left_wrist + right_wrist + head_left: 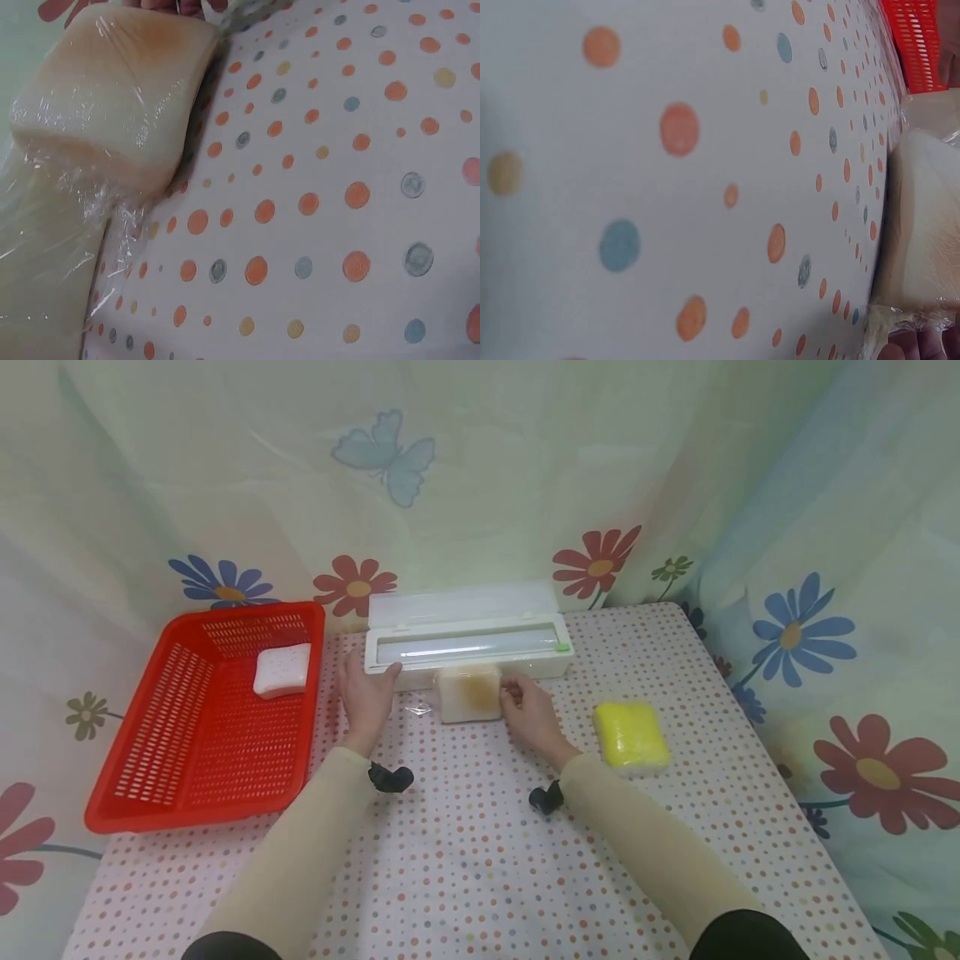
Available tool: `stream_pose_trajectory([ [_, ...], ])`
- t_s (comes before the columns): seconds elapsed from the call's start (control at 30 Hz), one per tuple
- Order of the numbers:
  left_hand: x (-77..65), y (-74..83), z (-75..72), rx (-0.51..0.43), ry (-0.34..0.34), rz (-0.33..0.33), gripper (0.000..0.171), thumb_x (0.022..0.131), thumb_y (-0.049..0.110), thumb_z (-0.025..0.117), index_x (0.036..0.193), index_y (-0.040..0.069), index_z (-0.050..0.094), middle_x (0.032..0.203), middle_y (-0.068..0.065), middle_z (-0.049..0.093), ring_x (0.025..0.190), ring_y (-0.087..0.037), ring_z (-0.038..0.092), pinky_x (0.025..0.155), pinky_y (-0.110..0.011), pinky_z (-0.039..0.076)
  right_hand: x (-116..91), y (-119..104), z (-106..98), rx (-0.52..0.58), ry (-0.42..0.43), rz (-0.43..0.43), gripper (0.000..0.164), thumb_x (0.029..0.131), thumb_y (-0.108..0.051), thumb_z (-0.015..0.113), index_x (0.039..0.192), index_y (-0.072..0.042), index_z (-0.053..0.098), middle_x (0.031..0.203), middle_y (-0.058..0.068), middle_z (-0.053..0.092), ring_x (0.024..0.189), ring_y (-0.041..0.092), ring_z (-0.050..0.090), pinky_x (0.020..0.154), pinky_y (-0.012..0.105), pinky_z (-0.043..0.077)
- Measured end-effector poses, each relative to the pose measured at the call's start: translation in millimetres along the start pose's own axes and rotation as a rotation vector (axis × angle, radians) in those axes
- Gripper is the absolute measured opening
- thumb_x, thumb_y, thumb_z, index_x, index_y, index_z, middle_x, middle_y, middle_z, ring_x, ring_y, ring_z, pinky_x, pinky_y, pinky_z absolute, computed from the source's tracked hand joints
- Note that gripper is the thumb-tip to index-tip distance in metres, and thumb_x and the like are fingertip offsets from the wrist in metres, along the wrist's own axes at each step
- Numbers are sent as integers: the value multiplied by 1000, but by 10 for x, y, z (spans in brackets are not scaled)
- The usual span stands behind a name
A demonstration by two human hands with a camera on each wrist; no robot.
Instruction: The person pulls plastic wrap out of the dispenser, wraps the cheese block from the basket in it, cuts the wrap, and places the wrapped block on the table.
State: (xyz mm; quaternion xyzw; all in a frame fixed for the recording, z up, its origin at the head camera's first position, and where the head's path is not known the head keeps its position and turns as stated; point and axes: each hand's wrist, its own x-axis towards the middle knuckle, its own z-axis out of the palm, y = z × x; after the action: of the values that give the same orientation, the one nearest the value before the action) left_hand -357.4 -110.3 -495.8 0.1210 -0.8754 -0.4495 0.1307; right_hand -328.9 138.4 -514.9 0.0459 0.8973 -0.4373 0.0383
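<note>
A bread-like block (468, 693), white with a browned patch and wrapped in clear film, stands against the front of a white cling film dispenser (468, 656). My left hand (365, 697) grips the dispenser's left end, thumb on the front edge and fingers along the side. At the block's right side, my right hand (531, 714) has curled fingers pinching gathered film. Crinkled cling film (124, 214) trails from the block's other side in the left wrist view. In the right wrist view only some fingertips (922, 345) show beside the wrapped block (930, 225).
A red plastic basket (202, 735) at the left holds a pale block (282, 670). A yellow wrapped block (632, 735) lies to the right of my right hand. The dispenser's lid (461, 603) stands raised against the curtain (487, 485). Dotted cloth (457, 860) covers the table.
</note>
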Motion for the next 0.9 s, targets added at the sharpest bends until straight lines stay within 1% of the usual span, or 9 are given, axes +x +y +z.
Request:
stream_pose_trajectory([
  [0.07,55,-33,-5,2,-28,0,64,95,26,74,149,9,43,148,-14,49,139,-31,45,121,-54,35,0,-1,4,2,-7,4,34,108,-27,49,138,-13,53,126,9,64,116,25,63,99,40,57],
  [0.17,102,-71,-11,1,-52,15,61,94,23,76,147,11,49,146,-11,56,138,-30,50,122,-52,35,1,-1,6,1,-15,4,35,108,-29,48,139,-14,53,126,8,64,116,24,63,98,40,57],
  [0.27,125,-85,-9,-19,-70,23,59,93,21,76,146,12,51,145,-11,58,139,-30,51,123,-51,34,4,3,1,-2,-12,1,35,108,-29,48,139,-14,53,125,8,64,114,24,64,97,40,57],
  [0.37,125,-82,-12,-38,-98,9,63,94,21,76,150,14,49,150,-9,56,143,-29,48,125,-50,32,7,13,-10,-8,-7,5,34,108,-29,49,138,-15,54,125,8,64,114,24,64,96,39,58],
  [0.5,118,-69,-46,-62,-139,-32,72,95,22,74,158,16,40,160,-6,46,150,-27,41,126,-47,31,13,18,-10,-11,-9,14,35,107,-28,49,139,-15,53,127,9,64,115,25,64,97,39,58],
  [0.6,119,-57,-72,-63,-157,-41,74,95,22,75,159,16,38,161,-7,44,150,-27,41,125,-47,32,21,22,-7,-11,-10,18,35,107,-27,49,140,-14,52,128,9,64,116,25,64,98,40,58],
  [0.73,131,-52,-84,-56,-164,-35,74,94,22,76,158,17,40,159,-7,47,148,-28,43,124,-47,33,35,26,-7,0,-17,17,34,107,-26,49,139,-13,53,127,9,64,115,25,64,98,40,57],
  [0.9,141,-71,-82,-55,-179,-57,80,94,24,76,161,17,34,164,-5,40,153,-26,36,126,-46,30,42,24,-22,6,-28,18,34,107,-27,49,138,-13,53,124,8,64,113,24,64,97,39,58],
])
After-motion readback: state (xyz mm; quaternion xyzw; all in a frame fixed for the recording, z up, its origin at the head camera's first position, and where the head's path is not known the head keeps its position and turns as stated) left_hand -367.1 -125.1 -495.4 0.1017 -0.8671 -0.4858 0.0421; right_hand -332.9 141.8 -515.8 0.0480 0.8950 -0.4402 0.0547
